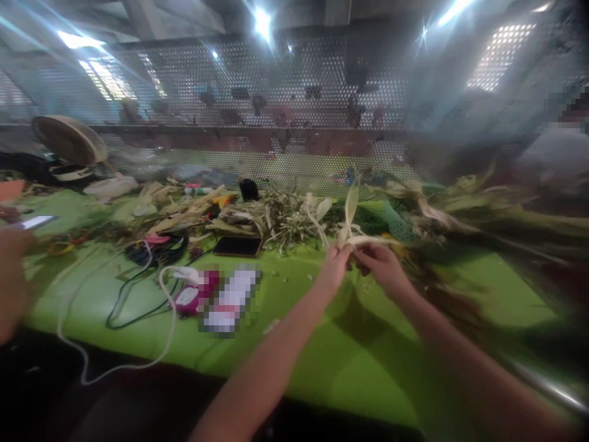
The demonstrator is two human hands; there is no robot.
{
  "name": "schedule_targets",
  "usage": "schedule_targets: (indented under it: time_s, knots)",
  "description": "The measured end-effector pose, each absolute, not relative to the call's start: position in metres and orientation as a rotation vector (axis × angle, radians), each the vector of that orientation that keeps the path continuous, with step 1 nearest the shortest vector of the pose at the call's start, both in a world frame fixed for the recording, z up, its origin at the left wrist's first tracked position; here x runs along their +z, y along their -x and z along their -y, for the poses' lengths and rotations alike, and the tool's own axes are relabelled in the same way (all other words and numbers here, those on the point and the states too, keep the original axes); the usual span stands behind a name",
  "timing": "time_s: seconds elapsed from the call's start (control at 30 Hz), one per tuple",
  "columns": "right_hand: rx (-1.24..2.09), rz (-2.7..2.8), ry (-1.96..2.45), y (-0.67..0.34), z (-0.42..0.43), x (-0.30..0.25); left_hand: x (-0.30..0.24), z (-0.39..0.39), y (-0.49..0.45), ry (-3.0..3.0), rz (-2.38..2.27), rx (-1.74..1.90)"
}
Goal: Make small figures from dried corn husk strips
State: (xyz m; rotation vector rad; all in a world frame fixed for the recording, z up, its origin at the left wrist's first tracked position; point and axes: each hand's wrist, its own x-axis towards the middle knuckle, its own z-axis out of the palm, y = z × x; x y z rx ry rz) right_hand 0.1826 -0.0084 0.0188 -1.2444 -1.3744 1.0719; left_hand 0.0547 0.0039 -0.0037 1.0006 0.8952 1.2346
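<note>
My left hand pinches the base of a pale, dried corn husk piece, whose strips fan upward and sideways. From the other side, my right hand has its fingers closed on the same husk, where a strip runs out to the right. Both hands are close together, raised above the green table. What lies between the fingertips is too small and blurred to make out. Behind them spreads a heap of thin dried stalks and husk bits.
A dark phone, a blurred-out phone and a magenta power adapter with a white cable lie to the left. A green basket and long husks are at right. Another person's arm is at far left.
</note>
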Motion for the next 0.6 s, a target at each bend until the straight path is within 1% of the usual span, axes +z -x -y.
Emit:
schedule_targets:
  time_s: [0.17,0.27,0.37,0.5,0.6]
  knots:
    - [1.015,1.440,1.268,-0.178,0.007,0.013,-0.007,-0.008,-0.051,-1.113,-0.887,1.233]
    - [1.000,1.470,1.235,-0.175,0.009,0.014,-0.010,-0.012,-0.051,-1.006,-0.943,1.298]
    - [0.974,1.510,1.232,-0.173,0.013,0.021,-0.007,-0.018,-0.045,-0.838,-0.902,1.365]
    - [0.781,1.574,1.307,-0.181,0.017,0.036,0.008,-0.028,-0.019,-0.615,-0.934,1.542]
    - [0.615,1.538,1.260,-0.192,0.006,0.040,0.014,-0.031,-0.007,-0.586,-0.918,1.533]
